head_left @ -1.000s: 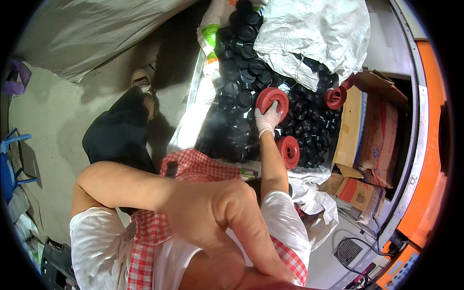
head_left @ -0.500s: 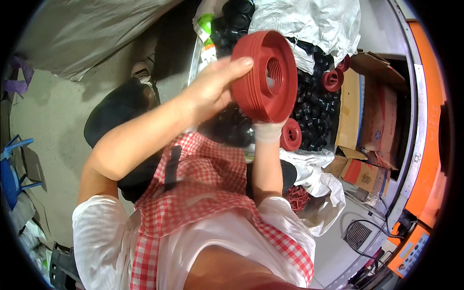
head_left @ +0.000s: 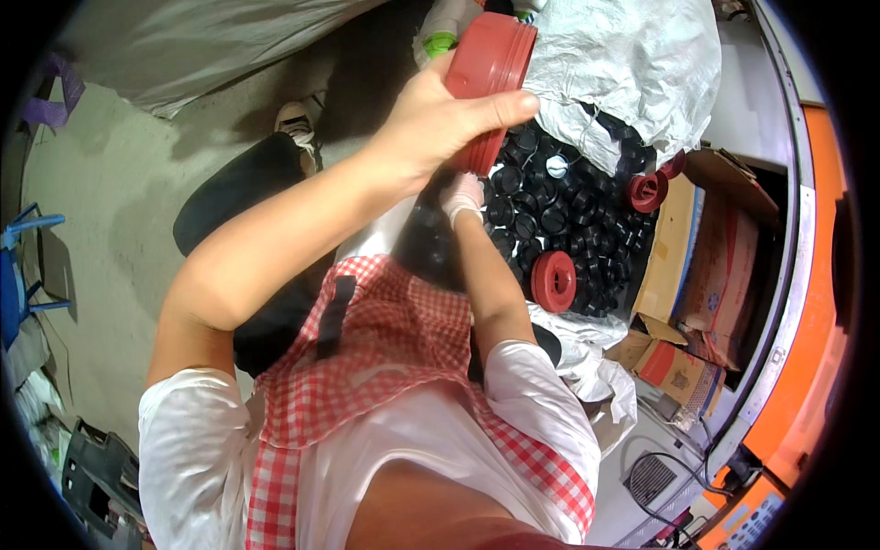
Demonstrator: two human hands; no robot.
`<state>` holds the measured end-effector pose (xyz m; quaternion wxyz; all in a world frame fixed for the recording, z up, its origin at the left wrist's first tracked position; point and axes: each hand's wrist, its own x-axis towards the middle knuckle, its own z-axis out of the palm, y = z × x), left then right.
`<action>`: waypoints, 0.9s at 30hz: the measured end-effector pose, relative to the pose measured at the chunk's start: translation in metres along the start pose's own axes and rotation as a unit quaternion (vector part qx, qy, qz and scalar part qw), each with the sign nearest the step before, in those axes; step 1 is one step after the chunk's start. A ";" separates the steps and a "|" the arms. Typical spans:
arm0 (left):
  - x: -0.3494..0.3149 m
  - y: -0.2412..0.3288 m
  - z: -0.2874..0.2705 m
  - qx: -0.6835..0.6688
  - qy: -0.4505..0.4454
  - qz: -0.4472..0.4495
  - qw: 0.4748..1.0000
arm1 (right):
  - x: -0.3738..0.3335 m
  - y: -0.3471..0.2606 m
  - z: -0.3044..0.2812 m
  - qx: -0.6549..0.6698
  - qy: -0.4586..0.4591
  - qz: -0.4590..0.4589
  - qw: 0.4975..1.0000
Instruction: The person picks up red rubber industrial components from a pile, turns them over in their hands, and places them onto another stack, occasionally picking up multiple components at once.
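My left hand (head_left: 431,124) is closed around a large red plastic threaded cap (head_left: 483,69), held up at the top centre. Its thumb lies across the cap's side, and the cap is turned with its ridged wall toward me. Just under the cap's lower edge is my right hand (head_left: 464,192), in a pale glove. The cap hides part of its fingers, and I cannot tell whether it touches the cap. Beyond that hand lies a heap of small black caps (head_left: 555,218). A smaller red ring-shaped part (head_left: 554,280) rests on the heap's near side.
Another red part (head_left: 647,192) lies at the heap's right edge. White woven sacking (head_left: 623,73) covers the far side. Cardboard boxes (head_left: 720,266) stand to the right, beside an orange machine (head_left: 816,284). A blue stool (head_left: 23,275) is at the far left.
The red cap has moved up and turned, so its hollow inside no longer shows. My right hand has shifted left, below the cap. The view has shifted a little.
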<state>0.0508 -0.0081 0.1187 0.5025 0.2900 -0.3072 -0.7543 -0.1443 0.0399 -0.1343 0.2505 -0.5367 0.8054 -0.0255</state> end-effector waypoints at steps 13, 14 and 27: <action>-0.043 -0.073 0.020 0.165 -0.155 -0.112 0.968 | -0.156 -0.016 -0.126 0.515 0.062 -0.180 0.836; -0.045 -0.075 0.016 0.153 -0.159 -0.108 0.969 | -0.171 -0.047 -0.145 0.417 0.151 -0.274 0.853; -0.051 -0.082 0.015 0.321 -0.220 -0.032 0.921 | -0.174 -0.012 -0.170 0.585 -0.117 0.008 0.802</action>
